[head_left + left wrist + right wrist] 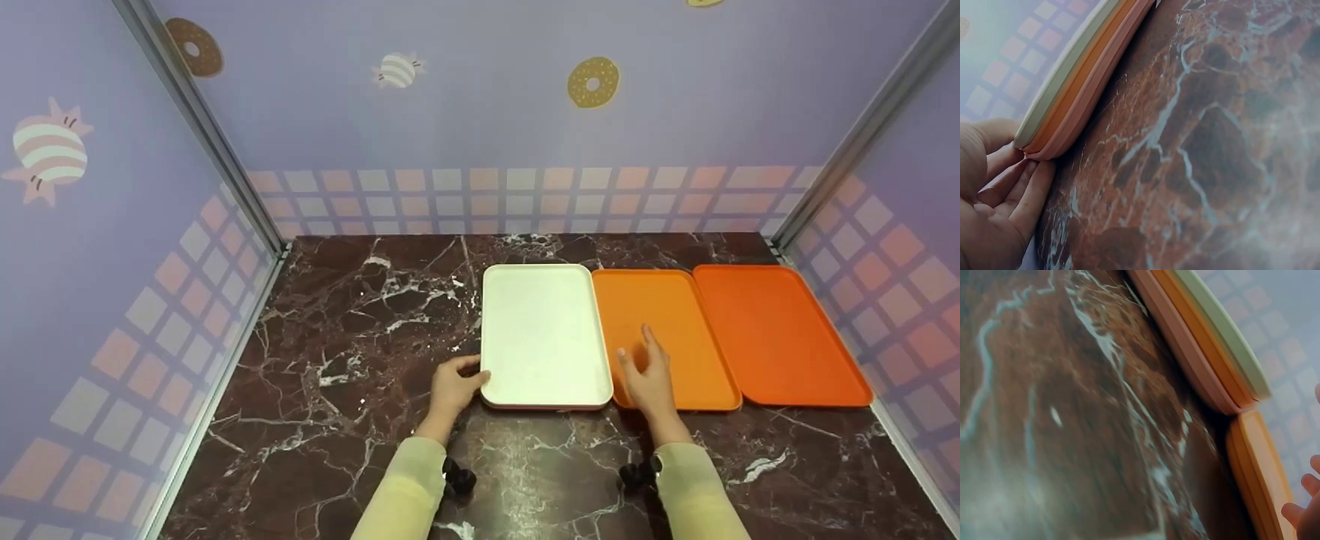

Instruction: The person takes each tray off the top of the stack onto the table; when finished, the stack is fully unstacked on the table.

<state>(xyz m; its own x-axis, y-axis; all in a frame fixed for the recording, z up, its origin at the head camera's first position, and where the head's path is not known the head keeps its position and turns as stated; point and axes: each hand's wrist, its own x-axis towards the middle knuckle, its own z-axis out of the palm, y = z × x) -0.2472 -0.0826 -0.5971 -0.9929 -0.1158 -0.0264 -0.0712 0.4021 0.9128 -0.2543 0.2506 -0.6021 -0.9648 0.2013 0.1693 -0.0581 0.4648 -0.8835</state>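
A white tray [546,337] tops a stack; in the left wrist view an orange tray [1075,101] and a pink tray [1081,121] show under it. My left hand [454,390] grips the stack's near left corner, thumb at the upper rim and fingers at the lower edge. To the right lies a light orange tray [667,330]. My right hand [651,379] hovers over its near left part, fingers spread and holding nothing. In the right wrist view only some fingertips [1292,513] show, and that tray appears to have more than one layer.
A red-orange tray [780,337] lies at the far right, against the light orange one. Everything rests on a dark marbled tabletop [360,337]. Patterned lilac walls [487,112] with metal corner posts [202,127] close the back and both sides.
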